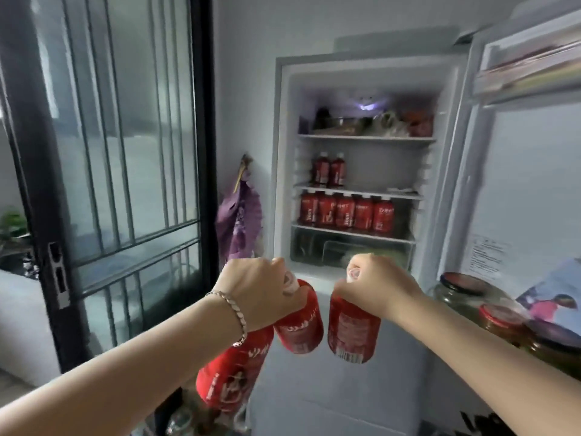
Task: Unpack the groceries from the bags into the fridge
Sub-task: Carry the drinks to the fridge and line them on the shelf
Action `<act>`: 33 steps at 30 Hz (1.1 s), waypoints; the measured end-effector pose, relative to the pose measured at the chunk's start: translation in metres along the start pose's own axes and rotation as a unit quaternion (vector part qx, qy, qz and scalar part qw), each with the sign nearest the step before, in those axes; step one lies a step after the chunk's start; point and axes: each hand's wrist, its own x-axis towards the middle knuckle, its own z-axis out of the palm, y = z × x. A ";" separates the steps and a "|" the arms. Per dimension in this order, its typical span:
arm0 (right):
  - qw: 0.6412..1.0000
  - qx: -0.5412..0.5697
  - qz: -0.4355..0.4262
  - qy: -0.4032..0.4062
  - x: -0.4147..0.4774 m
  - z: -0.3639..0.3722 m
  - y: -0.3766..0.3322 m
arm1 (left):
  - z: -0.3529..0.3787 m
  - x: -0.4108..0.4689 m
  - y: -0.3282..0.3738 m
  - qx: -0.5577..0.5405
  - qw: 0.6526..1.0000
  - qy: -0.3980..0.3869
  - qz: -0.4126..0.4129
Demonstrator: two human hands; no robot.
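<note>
Head view. Item one, left hand (257, 291): fingers curled tight round the necks of two red-labelled plastic drink bottles (298, 322), one hanging down, the other tilted toward 7 o'clock. Item two, right hand (377, 287): fingers bunched, pinching the capped neck of a third red-labelled bottle (353, 332), which hangs upright. At 12 o'clock, open white fridge (283, 158): two matching bottles (328, 169) on the middle shelf, a row of five (345, 212) below. At 3 o'clock, lidded glass jars (471, 294).
</note>
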 end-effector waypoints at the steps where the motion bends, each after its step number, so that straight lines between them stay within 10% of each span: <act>1: 1.000 -0.005 0.014 0.007 0.024 -0.003 0.006 | 0.004 0.030 -0.003 -0.007 1.000 0.011 0.017; 24: 0.943 -0.034 0.093 0.318 0.473 -0.052 0.150 | 0.082 0.525 -0.017 -0.003 0.949 0.291 0.118; 33: 0.939 -0.056 0.178 0.288 0.561 -0.041 0.202 | 0.130 0.617 -0.008 0.063 0.952 0.224 0.198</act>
